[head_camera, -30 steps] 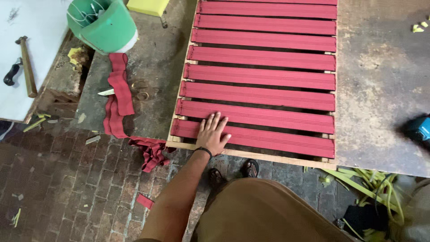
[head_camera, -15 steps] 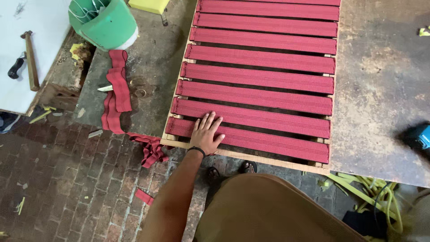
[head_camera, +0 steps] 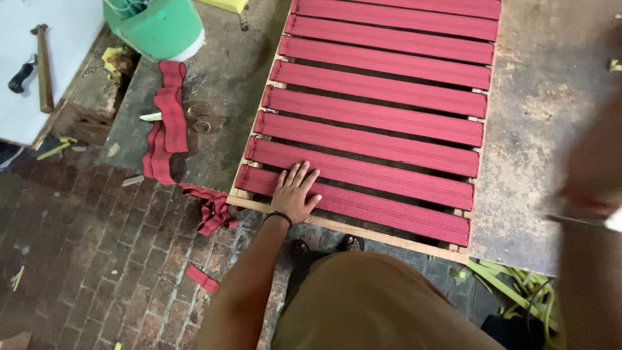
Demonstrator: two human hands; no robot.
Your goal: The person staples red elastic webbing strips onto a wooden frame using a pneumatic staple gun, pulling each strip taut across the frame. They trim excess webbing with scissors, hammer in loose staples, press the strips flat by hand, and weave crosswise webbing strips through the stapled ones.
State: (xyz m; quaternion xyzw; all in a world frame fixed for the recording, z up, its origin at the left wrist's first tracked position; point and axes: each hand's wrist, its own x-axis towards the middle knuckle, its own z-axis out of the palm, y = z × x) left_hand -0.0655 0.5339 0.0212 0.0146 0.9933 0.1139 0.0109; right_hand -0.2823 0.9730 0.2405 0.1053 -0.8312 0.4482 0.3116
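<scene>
Item: wooden frame (head_camera: 363, 231) w/ red webbing straps (head_camera: 369, 146), flat on workbench (head_camera: 547, 129). L hand (head_camera: 295, 192) spread flat, fingers apart, on nearest strap at the frame's near-left corner, same spot as 1 s ago; view only shifted. R hand (head_camera: 593, 194) newly in at right edge, blurred, seems to grip a thin tool, can't tell which.

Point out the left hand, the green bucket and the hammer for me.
left hand (head_camera: 295, 193): head view, back of the hand, flat on the webbing.
green bucket (head_camera: 163, 27): head view, its side wall.
hammer (head_camera: 43, 71): head view, wooden handle.
</scene>
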